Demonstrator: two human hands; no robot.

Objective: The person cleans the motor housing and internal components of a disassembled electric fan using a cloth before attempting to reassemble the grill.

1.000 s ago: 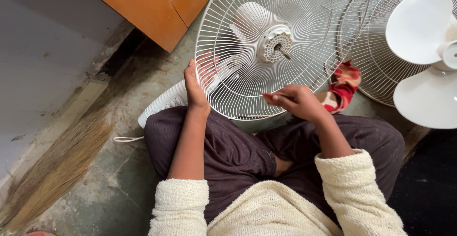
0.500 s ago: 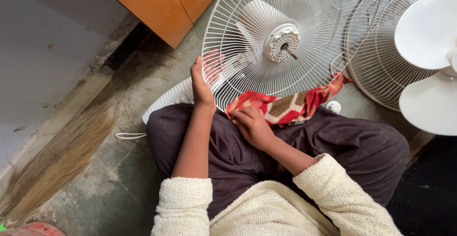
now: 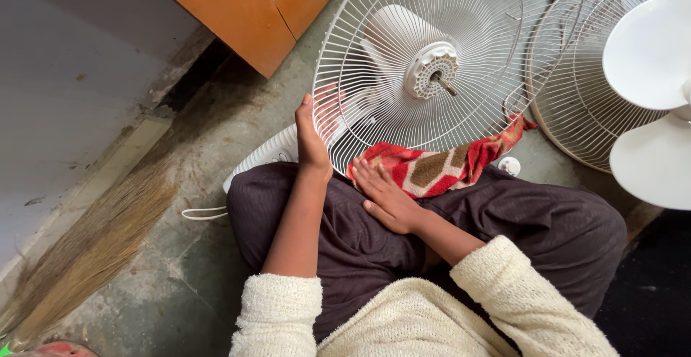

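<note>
The left hand (image 3: 311, 137) holds the lower left rim of the white wire fan guard (image 3: 461, 123), the fingers closed around the outer ring, thumb side toward the camera. The guard stands tilted in front of the person's knees, and behind its wires sit the white motor housing (image 3: 392, 40) and the round hub with a short shaft (image 3: 434, 74) pointing toward the viewer.

The right hand (image 3: 385, 197) lies flat and spread on the near end of a red and beige patterned cloth (image 3: 432, 166); it presses on the cloth and does not pinch it. The cloth lies on the lap, just under the bottom edge of the guard, and its long axis runs from the right hand up and to the right, toward the guard's lower right rim. So the right hand is the nearer one to the cloth, while the left hand is just beside its left end.

Counted: two wire guards, the second (image 3: 576, 105) lying to the right; two white fan blades (image 3: 648, 55) visible; one small white cap (image 3: 509, 165) on the floor; one cloth; one broom (image 3: 86, 249) at left; one orange wooden cabinet (image 3: 245, 4) above
</note>
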